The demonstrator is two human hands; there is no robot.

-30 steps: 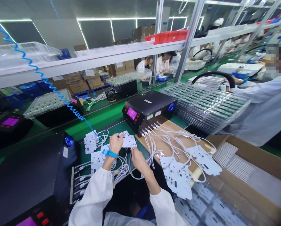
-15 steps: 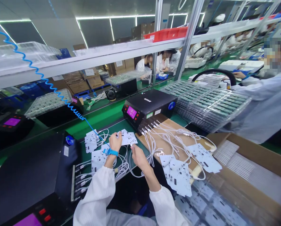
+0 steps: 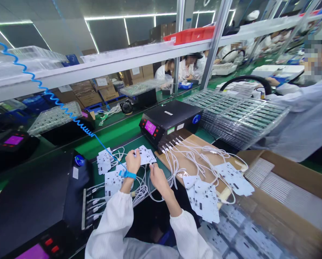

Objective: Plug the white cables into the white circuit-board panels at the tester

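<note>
My left hand (image 3: 133, 160), with a blue wrist strap (image 3: 127, 174) on a coiled blue cord (image 3: 50, 94), is closed on a white circuit board (image 3: 146, 155) held above the green bench. My right hand (image 3: 155, 175) is just below the board's right edge, fingers pinched at a white cable end there. More white boards (image 3: 107, 169) lie to the left, and several others (image 3: 204, 201) lie to the right, each on a white cable (image 3: 188, 158).
A black tester with a pink screen (image 3: 168, 122) stands behind the boards; a second black unit (image 3: 36, 201) fills the near left. Stacked clear trays of green boards (image 3: 239, 118) sit at right, beside a co-worker's white sleeve (image 3: 307, 118). A cardboard box (image 3: 282, 194) lies at right.
Both hands stay at the same board; the right hand has edged up toward its lower right edge. The view has shifted slightly.
</note>
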